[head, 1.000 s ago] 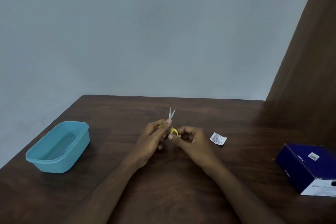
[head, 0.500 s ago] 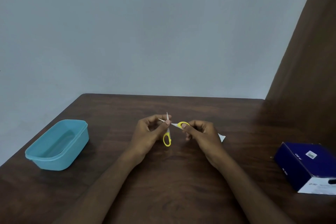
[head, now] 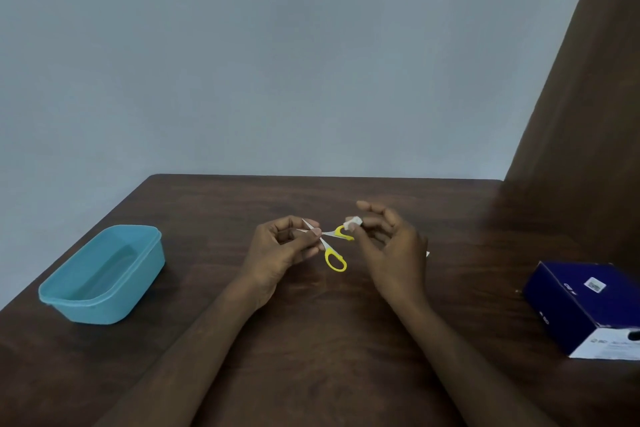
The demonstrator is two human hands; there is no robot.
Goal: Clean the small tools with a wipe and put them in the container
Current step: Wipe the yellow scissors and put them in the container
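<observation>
Over the middle of the dark desk (head: pixel 311 340), the left hand (head: pixel 277 253) pinches the small scissors (head: pixel 329 246) by the blades, thumb and fingertips closed around the metal near the pivot. The scissors are spread wide: one yellow loop hangs down toward the desk, the other points right. That grip probably serves to leave the handles bare for cleaning. The right hand (head: pixel 391 246) holds a small white folded wipe (head: pixel 354 221) between thumb and a fingertip, with the other fingers loosely fanned; the wipe sits at the upper yellow loop, though I cannot tell whether it is touching. Cleaning looks to be in progress, with nothing in the container yet.

The light blue container (head: pixel 100 274) stands open at the left side of the desk, well apart from the hands and near the left edge. The path between it and the scissors is bare wood, so a leftward carry has free room. A dark blue box (head: pixel 585 305) sits at the right, near the frame edge, out of the way. A white corner of something peeks out behind the right hand; what it is cannot be made out.
</observation>
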